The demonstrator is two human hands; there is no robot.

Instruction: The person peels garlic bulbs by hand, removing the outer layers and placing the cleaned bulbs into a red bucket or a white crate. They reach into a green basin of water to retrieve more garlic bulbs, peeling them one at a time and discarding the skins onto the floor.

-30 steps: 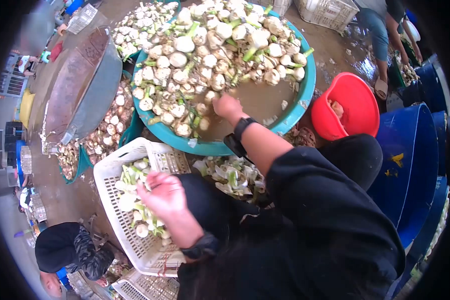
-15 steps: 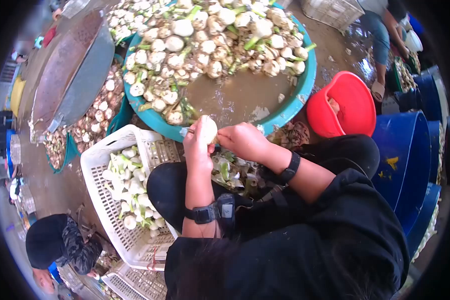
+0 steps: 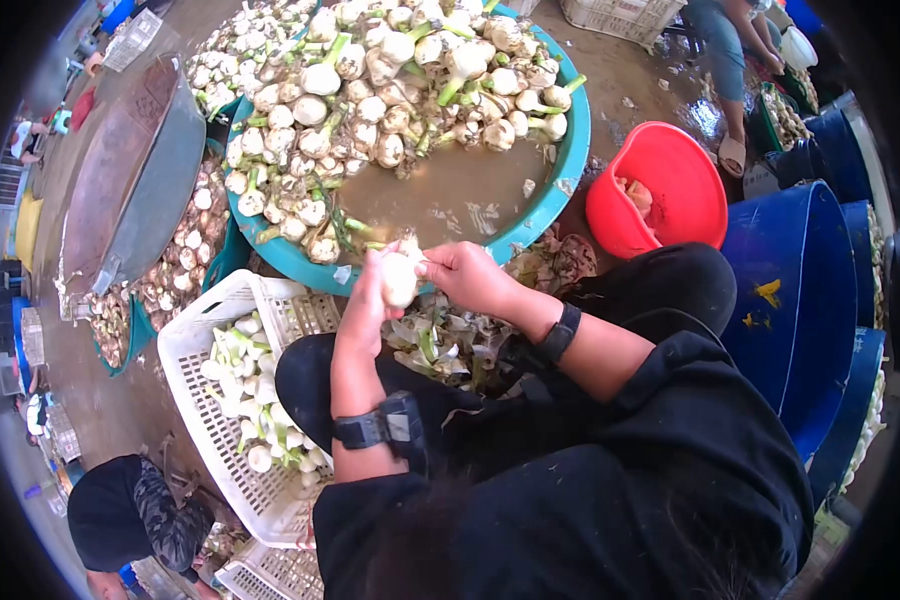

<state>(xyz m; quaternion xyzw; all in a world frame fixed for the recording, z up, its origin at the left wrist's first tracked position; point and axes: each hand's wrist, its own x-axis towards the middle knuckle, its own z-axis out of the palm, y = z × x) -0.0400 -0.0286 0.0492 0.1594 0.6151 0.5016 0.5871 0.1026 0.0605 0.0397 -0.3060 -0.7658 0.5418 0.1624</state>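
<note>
White bulb (image 3: 400,280) by tub's near rim (image 3: 305,270): curled left hand (image 3: 367,296) seemingly steadies it while right hand (image 3: 473,280) pinches at its side.

Heaped bulbs (image 3: 372,108) and crates (image 3: 202,400) show a produce-processing workplace

Pale bulb (image 3: 400,281) between both hands (image 3: 472,279)

Bulb (image 3: 401,281) pt. hidden by L fingers (image 3: 372,272), rear crate (image 3: 625,18) cut @ top.
</note>
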